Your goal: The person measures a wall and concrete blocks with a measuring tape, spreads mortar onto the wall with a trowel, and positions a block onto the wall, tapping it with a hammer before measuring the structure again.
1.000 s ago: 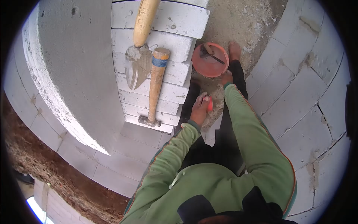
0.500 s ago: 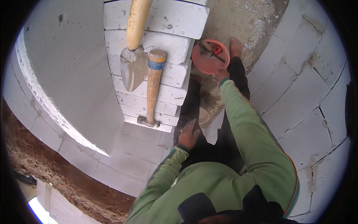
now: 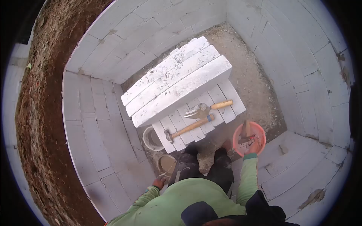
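My right hand (image 3: 255, 146) grips the near rim of an orange plastic basin (image 3: 235, 132), its fingers reaching inside. In the basin are a wooden-handled tool (image 3: 247, 129) and something red and dark, partly hidden by my fingers. My left hand (image 3: 159, 182) is low beside my left leg, near a bucket of wet grey-brown mix (image 3: 167, 162); its fingers are too small and blurred to read. Ahead, a trowel (image 3: 198, 111) with a wooden handle and a hammer (image 3: 190, 127) with a blue band lie on white blocks.
A stack of white blocks (image 3: 177, 88), strewn with crumbs on top, stands in front of me. A pale bucket (image 3: 152, 138) sits at its left corner. White block walls (image 3: 102, 139) surround the gritty floor (image 3: 250, 81); brown earth (image 3: 41, 124) lies beyond the left wall.
My view has swung and widened, showing more walls. The basin, with my right hand at its rim, has moved from between the blocks and my foot to the right of my feet. My left hand is lower.
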The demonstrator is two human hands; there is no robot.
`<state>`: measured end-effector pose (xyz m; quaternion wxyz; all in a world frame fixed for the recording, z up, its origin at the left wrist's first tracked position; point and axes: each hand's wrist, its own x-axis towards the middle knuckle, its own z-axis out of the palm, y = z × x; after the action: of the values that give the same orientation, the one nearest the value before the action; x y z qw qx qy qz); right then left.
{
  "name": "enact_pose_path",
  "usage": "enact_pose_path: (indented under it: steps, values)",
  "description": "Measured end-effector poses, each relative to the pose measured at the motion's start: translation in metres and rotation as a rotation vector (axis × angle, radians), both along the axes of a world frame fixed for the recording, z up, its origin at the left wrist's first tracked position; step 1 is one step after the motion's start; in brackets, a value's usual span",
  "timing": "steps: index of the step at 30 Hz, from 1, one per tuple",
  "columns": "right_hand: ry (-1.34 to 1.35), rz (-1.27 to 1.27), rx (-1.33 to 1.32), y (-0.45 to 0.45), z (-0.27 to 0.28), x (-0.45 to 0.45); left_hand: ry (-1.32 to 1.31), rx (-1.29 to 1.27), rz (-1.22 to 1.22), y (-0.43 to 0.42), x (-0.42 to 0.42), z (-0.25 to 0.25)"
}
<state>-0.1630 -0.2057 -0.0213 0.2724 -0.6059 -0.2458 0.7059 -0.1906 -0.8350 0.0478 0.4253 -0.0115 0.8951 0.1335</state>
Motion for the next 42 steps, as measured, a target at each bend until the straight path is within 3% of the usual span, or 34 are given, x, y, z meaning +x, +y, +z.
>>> enact_pose_path:
  steps: [2,5,7,8,10,13,15,18,21,23,25,27,28,31,33,35,36,38,42]
  values:
    - [0.119,0.102,0.140,0.035,0.028,0.002,-0.131,0.059,0.483,0.024,0.030,0.007]
    - [0.171,0.134,0.272,0.060,0.154,-0.058,-0.105,0.103,0.796,0.049,0.059,-0.013]
    - [0.106,0.282,0.445,0.061,0.243,-0.097,-0.083,0.099,0.869,0.075,0.038,-0.010]
    - [0.175,0.341,0.529,0.077,0.253,-0.103,-0.080,0.092,0.898,0.083,0.032,-0.008]
    - [0.307,0.403,0.643,0.102,0.292,-0.127,0.355,0.109,0.601,0.055,0.040,-0.098]
    - [0.460,0.484,0.651,0.129,0.365,-0.175,0.117,0.410,1.200,0.052,-0.007,-0.115]
    - [0.504,0.557,0.707,0.145,0.402,-0.218,0.055,0.535,1.337,0.064,-0.049,-0.108]
    - [0.507,0.661,0.779,0.144,0.446,-0.293,0.154,0.575,1.175,0.077,-0.071,-0.049]
    - [0.467,0.739,0.796,0.137,0.470,-0.379,0.457,0.411,0.897,0.045,-0.032,-0.101]
    - [0.478,0.821,0.726,0.142,0.469,-0.445,0.694,0.253,0.692,0.028,0.021,-0.144]
    - [0.410,0.979,0.729,0.145,0.463,-0.514,0.534,0.332,0.763,0.019,0.094,-0.169]
    - [0.317,1.087,0.772,0.139,0.448,-0.579,0.286,0.364,1.184,0.050,0.126,-0.137]
    - [0.286,1.133,0.763,0.131,0.437,-0.608,0.105,0.351,1.555,0.078,0.141,-0.109]
    - [0.258,1.276,0.744,0.107,0.389,-0.674,0.077,0.317,1.890,0.148,0.199,-0.071]
    - [0.218,1.289,0.745,0.077,0.360,-0.697,0.000,0.245,1.809,0.198,0.228,-0.058]
    - [0.145,1.379,0.787,0.068,0.321,-0.721,-0.002,0.094,1.284,0.233,0.258,-0.053]
    - [0.101,1.394,0.745,0.061,0.304,-0.721,0.020,-0.015,0.825,0.246,0.278,-0.070]
    - [0.005,1.417,0.670,0.052,0.271,-0.715,-0.107,0.030,1.022,0.276,0.291,-0.084]
    - [-0.058,1.314,0.828,0.088,0.214,-0.713,-0.143,0.145,1.264,0.298,0.260,-0.086]
